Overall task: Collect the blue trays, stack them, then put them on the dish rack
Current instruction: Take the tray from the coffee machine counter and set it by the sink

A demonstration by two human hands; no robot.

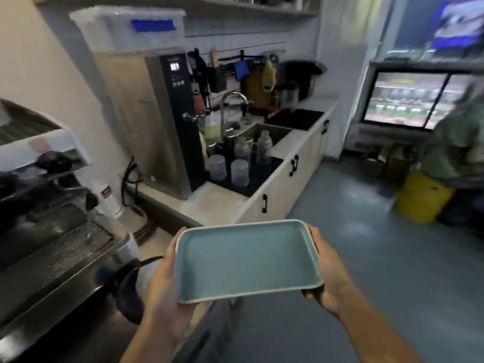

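**Blue tray held in both hands before the counter**

A rectangular pale-blue tray with a whitish rim and rounded corners [247, 260] is held level and open side up in front of the body, over the grey floor [379, 258]. Whether it is a single tray or a stack cannot be told from above; only one inner surface is seen, and nothing lies in it.

The left hand [163, 281] is closed around the tray's left short edge, with the fingers under the tray and the thumb along the rim. The right hand [328, 273] is clasped on the right short edge in the same manner, its fingertips curling beneath the near right corner. Both forearms are bare.

Ahead and to the left, a pale counter [209, 203] is seen, with a tall steel-and-black water dispenser [170, 121] standing on it. Just beside the dispenser, clear plastic cups and bottles [239, 158] are set upside down on a black drying mat [264, 176]. Behind them, a curved metal tap [234, 106] rises over a sink [272, 132]. A steel espresso machine [49, 244] fills the left edge of the view. At the far right, a yellow bin [421, 199] stands on the floor, well apart from the tray, and part of another person in a green top [461, 145] is seen, blurred.
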